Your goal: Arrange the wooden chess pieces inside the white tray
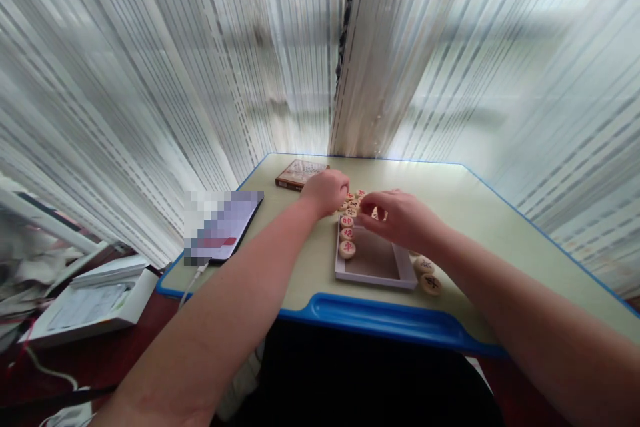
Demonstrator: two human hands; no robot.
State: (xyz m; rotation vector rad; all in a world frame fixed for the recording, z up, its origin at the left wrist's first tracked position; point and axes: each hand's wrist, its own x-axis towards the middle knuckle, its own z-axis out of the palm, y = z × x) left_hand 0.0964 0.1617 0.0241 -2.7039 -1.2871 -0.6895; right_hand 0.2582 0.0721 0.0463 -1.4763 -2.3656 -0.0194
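Round wooden Chinese chess pieces [351,212] with red or black characters lie in a cluster just beyond an open shallow box [375,280]. Three red-marked pieces [347,234] stand in a row along the box's left side. My left hand [327,190] is at the left of the cluster, its fingers curled closed; what they hold, if anything, is hidden. Over the box's far right corner, my right hand [397,214] has thumb and forefinger bent together at the cluster's edge. One piece [379,214] shows through the gap behind the thumb; I cannot tell whether it is held.
More black-marked pieces [430,284] lie right of the box. A brown flat case [290,182] is behind my left hand. A tablet [220,227] with a white cable lies at the table's left edge. A blue tray ledge [385,314] runs along the front.
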